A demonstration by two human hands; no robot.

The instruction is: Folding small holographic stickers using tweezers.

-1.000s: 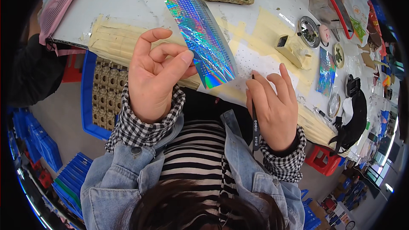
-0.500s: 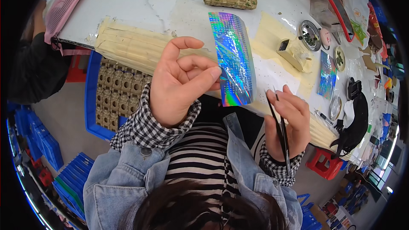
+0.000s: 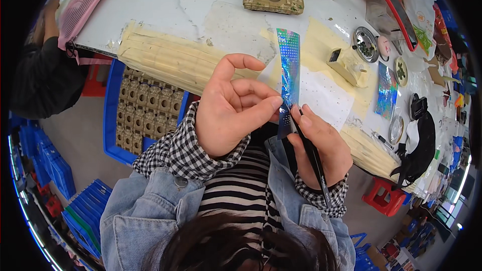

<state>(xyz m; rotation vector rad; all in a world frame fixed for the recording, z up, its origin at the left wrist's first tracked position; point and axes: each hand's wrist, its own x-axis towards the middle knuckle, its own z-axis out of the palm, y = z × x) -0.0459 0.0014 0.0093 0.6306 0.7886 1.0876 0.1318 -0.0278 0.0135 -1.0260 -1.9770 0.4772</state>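
A: Where's the foil [image 3: 289, 65]? Each grip?

B: Roughly upright over the near edge of the worktop [image 3: 145, 0]. Left hand [image 3: 233, 105] pinches it, thumb against fingers. Right hand [image 3: 324, 148] closed round tweezers [image 3: 314, 158], tips by the foil's lower part; contact unclear.

A: What crowds them?

B: Mostly the right side. Taped block [image 3: 347, 68] beyond the right hand; then metal dish [image 3: 365, 42], second foil [image 3: 385, 90], black cloth [image 3: 423, 143] toward the right edge. Speckled paper [image 3: 326, 100] behind the tweezers. Hulls [image 3: 273, 0] at the far edge.

A: Edges, room?

B: Near edge padded with tape [image 3: 160, 55]. White surface stretches left from the hulls to a pink basket [image 3: 88, 7] at the left edge. Blue crate [image 3: 111, 105] below the near edge, parts [image 3: 153, 101] in rows inside.

A: Materials?

B: Foil thin, glossy, iridescent, dotted. Tweezers black, slim. Tape cream, ridged lengthwise. Basket perforated. Hulls blocky, mottled tan, round-holed.
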